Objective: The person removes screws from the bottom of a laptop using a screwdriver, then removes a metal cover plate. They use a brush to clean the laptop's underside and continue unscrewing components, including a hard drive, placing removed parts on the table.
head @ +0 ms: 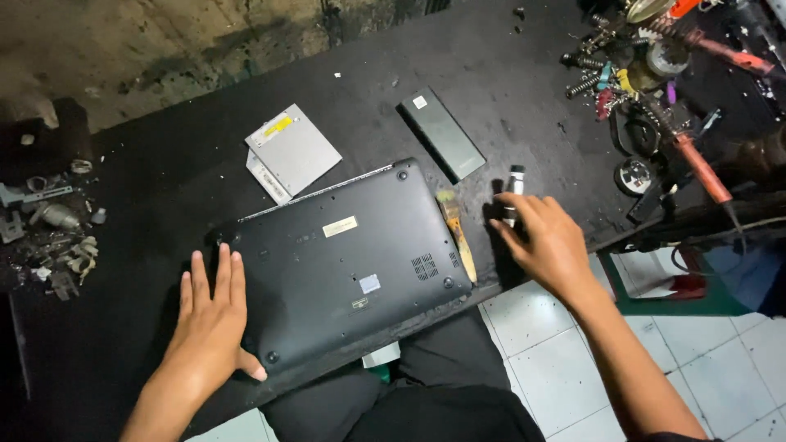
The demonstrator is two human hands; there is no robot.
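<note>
Laptop [344, 262] lies face-down, slanting up-right; left hand [209, 323] flat on it, right hand [548, 241] gripping screwdriver [512, 196].

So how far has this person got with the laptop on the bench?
Already out: a silver disc drive and a long black battery lie behind the laptop. In hand: the left hand steadies the upside-down laptop while the right hand reaches a small tool. Left: the bottom cover is still on.

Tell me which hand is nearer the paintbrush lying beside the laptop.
Right. The right hand is just right of the paintbrush, on a small tool; the left hand rests across the laptop.
</note>
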